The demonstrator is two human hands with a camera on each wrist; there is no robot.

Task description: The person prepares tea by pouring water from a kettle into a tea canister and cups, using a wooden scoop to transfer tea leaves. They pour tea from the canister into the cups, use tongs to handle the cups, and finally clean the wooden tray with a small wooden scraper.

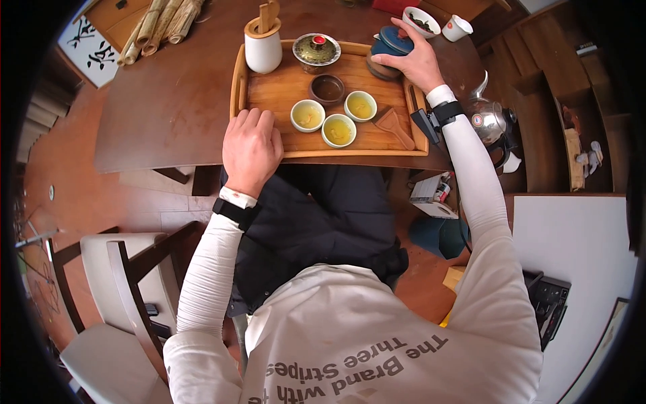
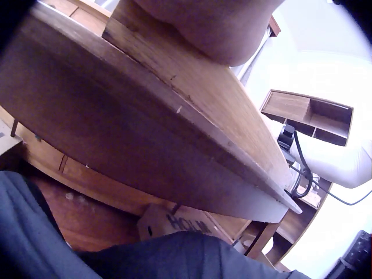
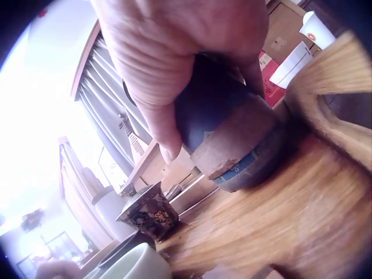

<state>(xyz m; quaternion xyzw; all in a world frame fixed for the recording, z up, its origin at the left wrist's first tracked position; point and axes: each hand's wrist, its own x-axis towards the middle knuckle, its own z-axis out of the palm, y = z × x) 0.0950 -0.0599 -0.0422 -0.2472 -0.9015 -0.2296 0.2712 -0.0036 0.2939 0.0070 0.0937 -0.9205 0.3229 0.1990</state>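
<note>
My right hand [image 1: 418, 62] grips a dark blue lidded jar [image 3: 232, 133] with a brown band, thumb on one side and fingers on the other. The jar is at the tray's back right corner. My left hand [image 1: 253, 149] rests on the left front corner of the wooden tray [image 1: 286, 81], fingers loosely curled and their tips hidden. Between the hands on the tray sit three small cups of yellow tea [image 1: 338, 130], a dark brown bowl [image 1: 327, 89], a wooden scoop [image 1: 394, 128] and a patterned lidded bowl [image 1: 316, 54]. In the left wrist view, the heel of that hand lies over the tray's wall.
A white canister [image 1: 263, 51] with wooden tools stands at the tray's back left. Beyond the jar are a white dish of dark leaves [image 1: 422, 22] and a white cup [image 1: 457, 28]. A steel kettle [image 1: 490, 121] stands right of the table, and bamboo rolls [image 1: 161, 23] lie at back left.
</note>
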